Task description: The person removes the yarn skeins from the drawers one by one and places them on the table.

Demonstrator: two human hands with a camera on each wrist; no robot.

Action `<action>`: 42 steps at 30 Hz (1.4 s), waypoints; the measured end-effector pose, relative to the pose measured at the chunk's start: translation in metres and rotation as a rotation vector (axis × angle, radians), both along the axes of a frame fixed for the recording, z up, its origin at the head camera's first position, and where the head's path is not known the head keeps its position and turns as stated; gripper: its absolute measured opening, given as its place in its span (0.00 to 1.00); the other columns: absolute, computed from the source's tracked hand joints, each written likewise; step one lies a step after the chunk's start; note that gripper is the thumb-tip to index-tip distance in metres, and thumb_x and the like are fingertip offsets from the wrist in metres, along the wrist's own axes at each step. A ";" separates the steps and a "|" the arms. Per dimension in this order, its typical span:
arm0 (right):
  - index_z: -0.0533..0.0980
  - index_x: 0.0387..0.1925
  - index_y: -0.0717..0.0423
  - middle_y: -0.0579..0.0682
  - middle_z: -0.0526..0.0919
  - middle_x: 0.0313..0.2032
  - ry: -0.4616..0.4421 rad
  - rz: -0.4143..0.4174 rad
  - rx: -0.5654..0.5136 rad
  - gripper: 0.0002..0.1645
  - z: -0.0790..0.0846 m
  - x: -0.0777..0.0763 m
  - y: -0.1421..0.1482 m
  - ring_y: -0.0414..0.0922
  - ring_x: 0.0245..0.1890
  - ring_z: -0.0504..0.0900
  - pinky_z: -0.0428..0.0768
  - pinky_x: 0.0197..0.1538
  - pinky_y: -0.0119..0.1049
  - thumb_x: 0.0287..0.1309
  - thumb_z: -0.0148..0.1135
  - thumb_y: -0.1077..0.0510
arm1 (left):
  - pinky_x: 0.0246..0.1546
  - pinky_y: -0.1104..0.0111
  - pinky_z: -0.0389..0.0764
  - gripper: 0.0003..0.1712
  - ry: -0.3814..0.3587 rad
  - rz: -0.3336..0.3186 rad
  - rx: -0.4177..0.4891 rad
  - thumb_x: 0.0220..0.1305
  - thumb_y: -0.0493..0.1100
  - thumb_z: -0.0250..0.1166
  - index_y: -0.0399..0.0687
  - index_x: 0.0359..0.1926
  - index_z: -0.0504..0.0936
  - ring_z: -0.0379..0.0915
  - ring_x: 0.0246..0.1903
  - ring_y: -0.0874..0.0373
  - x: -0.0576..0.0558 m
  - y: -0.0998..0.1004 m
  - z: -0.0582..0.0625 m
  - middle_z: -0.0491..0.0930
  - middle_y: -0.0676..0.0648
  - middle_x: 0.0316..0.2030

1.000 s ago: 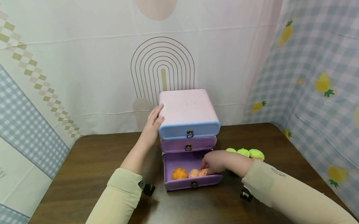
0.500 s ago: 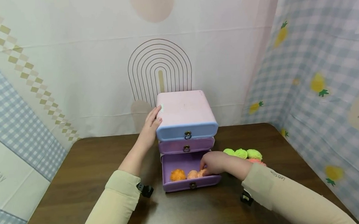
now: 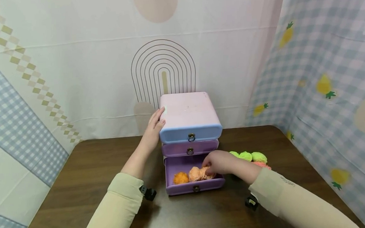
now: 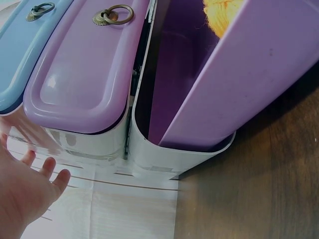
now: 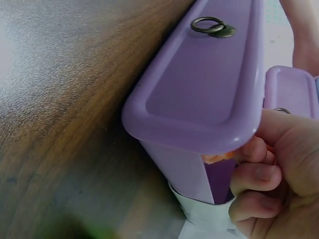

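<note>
A small drawer cabinet with a pink top (image 3: 188, 110) stands on the table, its bottom purple drawer (image 3: 184, 163) pulled out. In that drawer lies an orange ball of yarn (image 3: 181, 178). Beside it is a peach skein of yarn (image 3: 195, 174), bunched at the middle, whose right end my right hand (image 3: 221, 161) pinches from above. The drawer front hides most of the skein in the right wrist view. My left hand (image 3: 152, 130) rests against the cabinet's upper left side with its fingers extended; the left wrist view shows these fingers (image 4: 47, 167) straight.
Lime-green yarn (image 3: 245, 156) and coral yarn (image 3: 261, 164) lie on the table right of the cabinet, partly behind my right forearm. Above the pulled-out drawer are a purple drawer (image 3: 175, 149) and a blue drawer (image 3: 174, 135), both pushed in. A patterned cloth hangs behind.
My right hand has risen slightly and the peach skein has come up with it, showing more above the drawer front. The left hand keeps its place on the cabinet.
</note>
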State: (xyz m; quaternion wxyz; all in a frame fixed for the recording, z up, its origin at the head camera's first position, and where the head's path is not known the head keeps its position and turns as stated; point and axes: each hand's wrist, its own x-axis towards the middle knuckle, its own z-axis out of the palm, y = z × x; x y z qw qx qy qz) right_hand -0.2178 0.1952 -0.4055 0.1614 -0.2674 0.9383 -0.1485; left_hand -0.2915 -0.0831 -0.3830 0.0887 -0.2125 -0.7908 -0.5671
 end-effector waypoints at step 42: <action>0.86 0.44 0.53 0.40 0.78 0.20 -0.009 -0.242 -0.238 0.13 0.014 0.055 0.103 0.36 0.17 0.67 0.69 0.21 0.32 0.56 0.69 0.59 | 0.71 0.44 0.44 0.33 -0.037 -0.030 0.000 0.74 0.45 0.46 0.40 0.76 0.56 0.39 0.75 0.41 0.031 0.004 0.034 0.45 0.34 0.76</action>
